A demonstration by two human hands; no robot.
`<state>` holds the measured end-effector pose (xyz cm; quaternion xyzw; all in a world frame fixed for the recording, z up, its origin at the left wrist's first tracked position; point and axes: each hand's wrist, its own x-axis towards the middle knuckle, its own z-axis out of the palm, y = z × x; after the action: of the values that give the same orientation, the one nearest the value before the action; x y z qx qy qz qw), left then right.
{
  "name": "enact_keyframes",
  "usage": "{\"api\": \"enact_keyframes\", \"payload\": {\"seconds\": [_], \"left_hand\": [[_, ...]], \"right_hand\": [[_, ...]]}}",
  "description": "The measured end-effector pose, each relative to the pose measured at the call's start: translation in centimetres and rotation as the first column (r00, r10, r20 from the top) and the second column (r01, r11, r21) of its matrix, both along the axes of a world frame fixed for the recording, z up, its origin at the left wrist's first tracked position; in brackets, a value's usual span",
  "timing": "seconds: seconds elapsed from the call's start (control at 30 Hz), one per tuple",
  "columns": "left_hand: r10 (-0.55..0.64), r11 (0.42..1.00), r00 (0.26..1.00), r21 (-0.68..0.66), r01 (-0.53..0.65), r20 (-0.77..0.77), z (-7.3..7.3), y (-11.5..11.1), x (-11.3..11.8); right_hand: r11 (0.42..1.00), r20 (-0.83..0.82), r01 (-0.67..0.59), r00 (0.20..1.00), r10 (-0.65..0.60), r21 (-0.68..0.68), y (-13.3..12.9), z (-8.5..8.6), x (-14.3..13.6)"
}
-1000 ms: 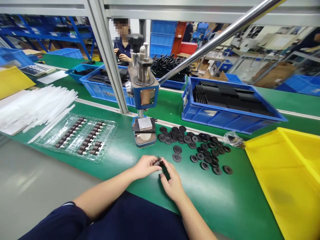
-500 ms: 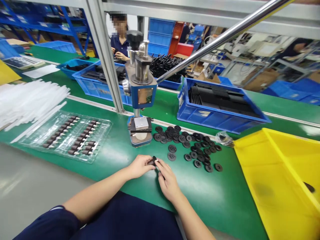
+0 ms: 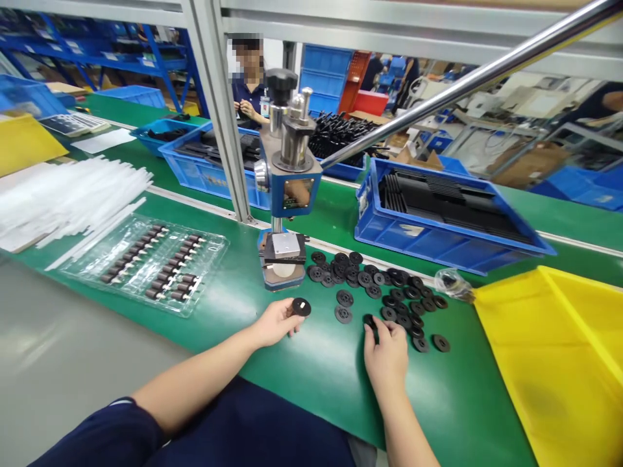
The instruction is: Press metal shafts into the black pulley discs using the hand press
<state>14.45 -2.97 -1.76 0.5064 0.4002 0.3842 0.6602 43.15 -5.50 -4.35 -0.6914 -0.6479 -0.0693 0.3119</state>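
My left hand (image 3: pixel 273 323) is closed on a black plastic disc (image 3: pixel 302 302), held above the bench in front of the press. A short white shaft end shows at the disc's centre; whatever lies beneath it is hidden by my fingers. To the right, my right hand (image 3: pixel 390 358) pinches another black disc (image 3: pixel 369 320) at the near left edge of a scattered group. Two loose discs (image 3: pixel 344 314) lie between my hands, and more black discs (image 3: pixel 365 279) spread behind them.
A hand press (image 3: pixel 292 194) stands ahead, its long lever (image 3: pixel 438 81) slanting up rightward. At left, a clear tray (image 3: pixel 168 310) holds dark cylinders with white shafts, beside white strips (image 3: pixel 73 194). Blue bins (image 3: pixel 438 243) line the back; a yellow bin (image 3: pixel 530 363) stands right. A co-worker (image 3: pixel 250 97) sits opposite.
My hands were together at one disc; they have come apart. The right hand has moved right to the scattered discs, while the left keeps its disc, now tilted with its face toward me.
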Motion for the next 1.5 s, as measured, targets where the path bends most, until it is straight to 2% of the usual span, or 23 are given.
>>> {"api": "enact_keyframes", "payload": {"seconds": [0.1,0.27,0.4,0.53,0.77,0.93,1.0,1.1,1.23,1.33,1.5], "left_hand": [[0.031,0.999,0.999,-0.035,-0.030,0.040,0.0,0.4,0.0],[0.019,0.998,1.000,-0.061,-0.018,0.009,-0.2,0.5,0.2],[0.047,0.997,0.997,-0.056,-0.044,0.054,-0.1,0.2,0.1],[0.005,1.000,0.995,-0.015,-0.003,0.095,0.1,0.4,-0.3],[-0.012,1.000,0.997,0.007,0.012,0.070,-0.1,0.6,-0.6],[0.034,0.999,0.999,-0.021,-0.034,0.025,-0.4,0.3,0.1],[0.036,0.999,0.999,0.024,-0.035,-0.024,-0.4,0.1,0.3],[0.046,0.982,0.989,0.186,-0.019,-0.140,-0.2,-0.3,0.3],[0.076,0.920,0.963,0.391,0.032,-0.258,0.3,-0.6,0.2],[0.062,0.906,0.966,0.420,0.052,-0.252,0.3,-0.7,0.0],[0.045,0.912,0.975,0.408,0.049,-0.219,0.3,-0.6,-0.1]], "right_hand": [[0.997,-0.020,-0.071,0.997,0.071,0.021,-0.4,-0.3,-1.1],[0.982,-0.116,-0.185,0.977,0.179,-0.047,-1.7,-0.5,-3.2],[0.971,-0.117,-0.203,0.975,0.189,-0.129,-2.5,-0.2,-4.8],[0.961,-0.131,-0.188,0.978,0.164,-0.203,-2.9,0.4,-5.6],[0.958,-0.141,-0.178,0.979,0.149,-0.224,-2.9,0.4,-5.6],[0.958,-0.194,-0.185,0.971,0.142,-0.221,-2.7,0.5,-5.8],[0.958,-0.287,-0.211,0.946,0.151,-0.191,-2.6,1.1,-6.4],[0.960,-0.401,-0.266,0.891,0.210,-0.089,-2.7,2.7,-8.2],[0.930,-0.391,-0.366,0.852,0.347,0.027,-2.9,4.7,-10.9],[0.902,-0.320,-0.430,0.849,0.420,0.040,-2.6,5.4,-12.2],[0.905,-0.239,-0.424,0.876,0.418,0.028,-2.3,5.4,-12.9]]}}
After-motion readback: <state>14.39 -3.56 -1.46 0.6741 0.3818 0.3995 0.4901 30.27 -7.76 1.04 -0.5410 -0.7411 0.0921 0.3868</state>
